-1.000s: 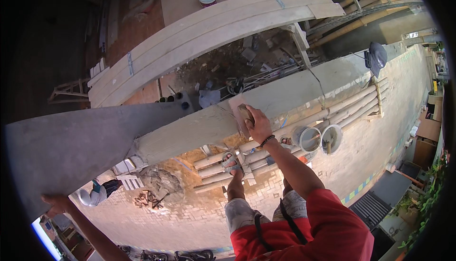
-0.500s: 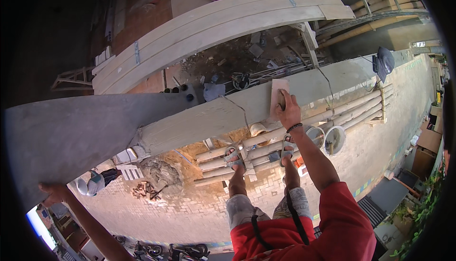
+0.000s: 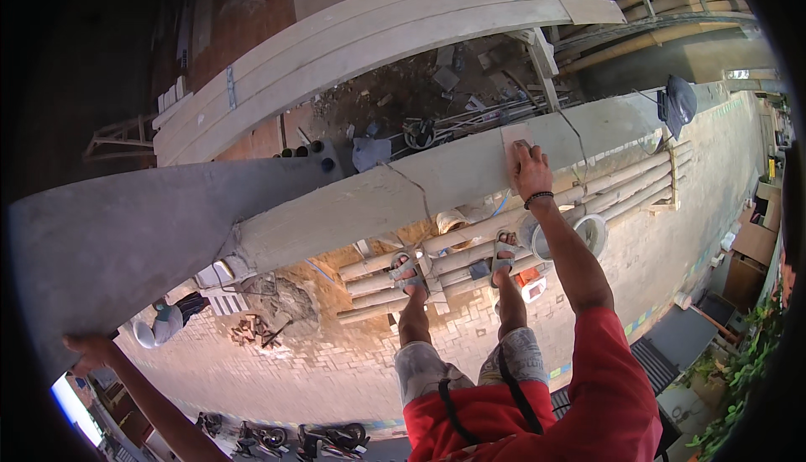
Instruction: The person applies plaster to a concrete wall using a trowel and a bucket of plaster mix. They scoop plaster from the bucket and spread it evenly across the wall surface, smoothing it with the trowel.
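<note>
My right hand [image 3: 532, 170] is closed round a flat, pale plasterer's float [image 3: 510, 136], held against the grey rendered beam [image 3: 327, 210]. The hand covers much of the float, so its handle is hidden. Far to the left, my left hand [image 3: 89, 353] grips the lower edge of a wide, smooth grey wall [image 3: 143, 227], which meets the beam. Thin dark cords cross the beam on either side of the float. Below it, my sandalled feet stand on bamboo poles [image 3: 470, 250].
Buckets [image 3: 590, 233] stand low beside the poles. A dark bag-like thing [image 3: 678, 105] sits at the beam's right end. Beyond the beam run long pale boards [image 3: 378, 46]. On the paving far below are a person in a pale hat [image 3: 159, 328], a rubble pile [image 3: 290, 302] and motorbikes [image 3: 332, 440].
My right hand and the float have slid right along the beam, and the float's exposed part looks smaller. My left hand keeps its place on the wall edge. The view has shifted slightly.
</note>
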`<move>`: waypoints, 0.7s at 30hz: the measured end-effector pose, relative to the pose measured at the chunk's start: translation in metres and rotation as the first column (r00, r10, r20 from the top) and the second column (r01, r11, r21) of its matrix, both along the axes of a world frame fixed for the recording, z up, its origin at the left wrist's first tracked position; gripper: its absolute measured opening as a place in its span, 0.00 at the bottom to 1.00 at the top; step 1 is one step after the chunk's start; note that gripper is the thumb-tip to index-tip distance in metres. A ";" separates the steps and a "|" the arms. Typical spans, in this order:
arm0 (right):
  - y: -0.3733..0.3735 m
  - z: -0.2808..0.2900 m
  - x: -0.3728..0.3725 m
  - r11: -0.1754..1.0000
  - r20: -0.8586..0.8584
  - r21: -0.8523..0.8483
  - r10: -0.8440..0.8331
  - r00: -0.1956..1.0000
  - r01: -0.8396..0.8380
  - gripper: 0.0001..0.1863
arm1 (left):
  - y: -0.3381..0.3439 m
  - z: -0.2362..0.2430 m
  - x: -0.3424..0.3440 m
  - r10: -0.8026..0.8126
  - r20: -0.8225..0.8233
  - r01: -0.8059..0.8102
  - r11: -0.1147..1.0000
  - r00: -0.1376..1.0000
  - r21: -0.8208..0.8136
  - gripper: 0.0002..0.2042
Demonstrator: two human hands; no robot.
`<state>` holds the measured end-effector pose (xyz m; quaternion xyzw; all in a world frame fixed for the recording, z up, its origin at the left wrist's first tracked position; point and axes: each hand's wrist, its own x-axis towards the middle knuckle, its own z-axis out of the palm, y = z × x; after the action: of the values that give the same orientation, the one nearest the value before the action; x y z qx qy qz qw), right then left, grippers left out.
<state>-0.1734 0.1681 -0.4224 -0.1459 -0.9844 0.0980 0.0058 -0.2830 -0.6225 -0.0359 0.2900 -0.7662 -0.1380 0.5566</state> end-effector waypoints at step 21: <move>0.096 -0.009 0.021 0.927 -0.210 -0.154 -0.368 0.906 0.342 0.26 | -0.037 -0.009 -0.009 0.096 -0.047 -0.096 0.995 0.994 -0.008 0.49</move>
<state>-0.1520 0.2636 -0.4318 -0.3103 -0.9265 0.1676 0.1315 -0.2917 -0.6594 -0.0447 0.3201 -0.7389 -0.1138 0.5820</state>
